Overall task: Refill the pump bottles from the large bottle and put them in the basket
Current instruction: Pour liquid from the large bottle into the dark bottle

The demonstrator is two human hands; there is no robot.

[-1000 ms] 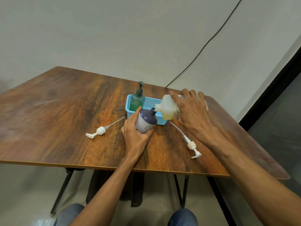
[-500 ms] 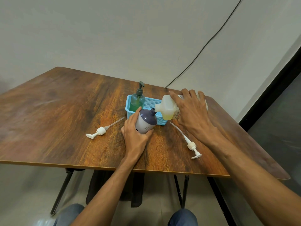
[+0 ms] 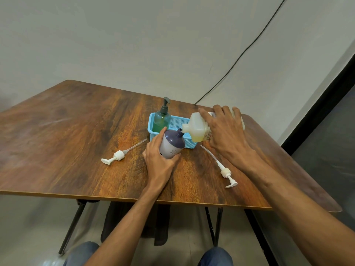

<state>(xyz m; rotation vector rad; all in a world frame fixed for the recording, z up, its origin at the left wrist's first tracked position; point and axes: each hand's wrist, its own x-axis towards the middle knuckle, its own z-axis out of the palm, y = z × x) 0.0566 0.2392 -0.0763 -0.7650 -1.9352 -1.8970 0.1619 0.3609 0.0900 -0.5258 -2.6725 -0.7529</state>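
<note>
My left hand (image 3: 160, 162) grips a small purple-topped white pump bottle (image 3: 172, 144), tilted with its open neck toward the right. My right hand (image 3: 226, 131) holds the large pale bottle (image 3: 197, 127) on its side, its yellowish liquid low and its spout touching the small bottle's neck. Behind them a blue basket (image 3: 177, 121) holds a green pump bottle (image 3: 162, 118) standing upright. Two white pump heads with tubes lie on the table: one at the left (image 3: 117, 156), one at the right (image 3: 225, 172).
The wooden table (image 3: 76, 131) has its front edge close to me and its right edge near my right forearm. A black cable (image 3: 240, 54) runs up the wall behind. My knees show below the table.
</note>
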